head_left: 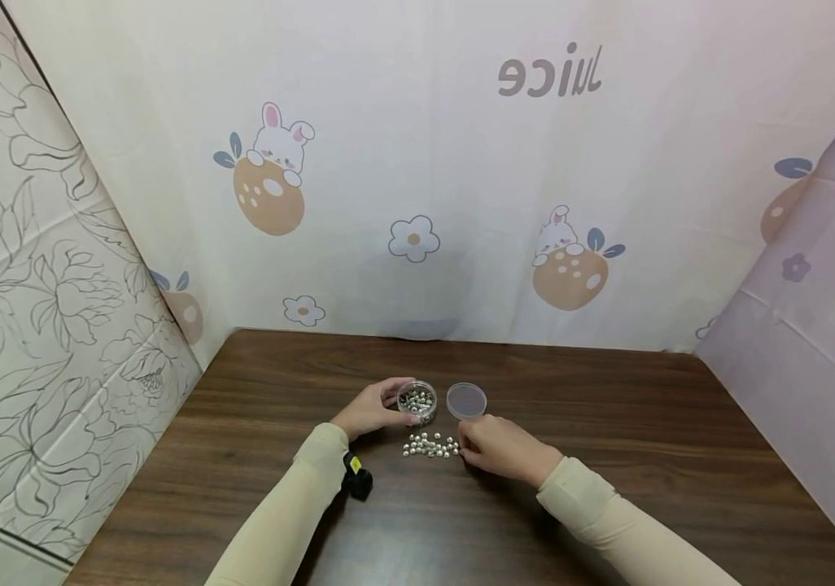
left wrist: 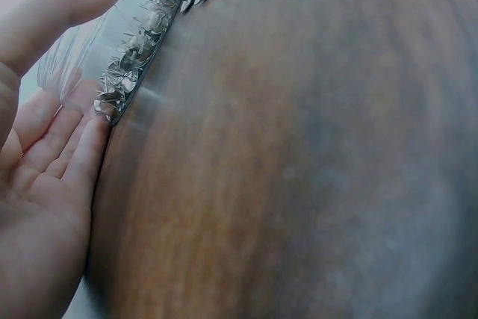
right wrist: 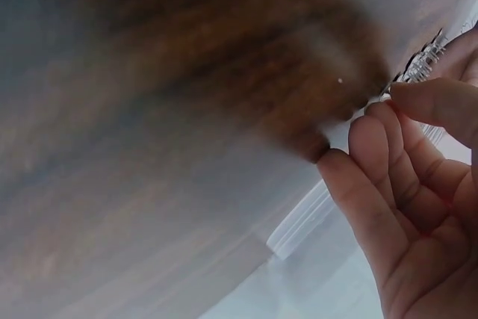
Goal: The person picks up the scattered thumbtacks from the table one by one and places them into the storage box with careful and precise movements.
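A clear round container (head_left: 417, 413) holding silver thumbtacks (left wrist: 138, 46) stands on the table. My left hand (head_left: 373, 408) grips it from the left, thumb on the near side and fingers behind it. In front of the container lies a loose pile of thumbtacks (head_left: 430, 446). At the right end of this pile is my right hand (head_left: 501, 448), its fingers bent and its thumb (right wrist: 429, 102) close to a fingertip. Whether a tack is between them cannot be made out. A clear round lid (head_left: 466, 401) lies just beyond the right hand.
The dark wood-grain table (head_left: 300, 366) ends at a patterned curtain (head_left: 359, 203) at the back, with more cloth at both sides. A black device with a yellow label (head_left: 356, 476) is at the left wrist.
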A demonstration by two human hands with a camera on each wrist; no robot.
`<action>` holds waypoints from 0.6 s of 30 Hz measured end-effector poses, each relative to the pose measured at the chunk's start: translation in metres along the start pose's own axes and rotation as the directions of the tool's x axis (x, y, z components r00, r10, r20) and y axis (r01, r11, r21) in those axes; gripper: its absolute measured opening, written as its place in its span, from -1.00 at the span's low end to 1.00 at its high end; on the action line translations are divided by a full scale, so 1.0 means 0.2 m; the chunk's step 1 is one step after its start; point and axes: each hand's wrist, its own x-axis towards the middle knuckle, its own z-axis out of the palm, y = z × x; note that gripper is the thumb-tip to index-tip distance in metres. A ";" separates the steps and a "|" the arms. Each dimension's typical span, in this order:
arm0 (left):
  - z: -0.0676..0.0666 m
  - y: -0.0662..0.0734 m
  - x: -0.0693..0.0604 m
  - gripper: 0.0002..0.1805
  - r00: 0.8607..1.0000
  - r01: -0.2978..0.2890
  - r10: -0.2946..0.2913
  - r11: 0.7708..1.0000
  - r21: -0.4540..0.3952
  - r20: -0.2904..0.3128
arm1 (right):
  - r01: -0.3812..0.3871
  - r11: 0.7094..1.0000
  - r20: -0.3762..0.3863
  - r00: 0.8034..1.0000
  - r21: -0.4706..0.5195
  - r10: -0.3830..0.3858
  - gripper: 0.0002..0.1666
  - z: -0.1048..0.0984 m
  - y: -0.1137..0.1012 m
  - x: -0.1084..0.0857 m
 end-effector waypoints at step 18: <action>-0.01 -0.02 0.01 -0.22 1.000 -0.010 0.010 1.000 0.001 0.011 | -0.065 0.981 0.074 0.996 0.185 0.052 -0.88 -0.03 0.08 0.04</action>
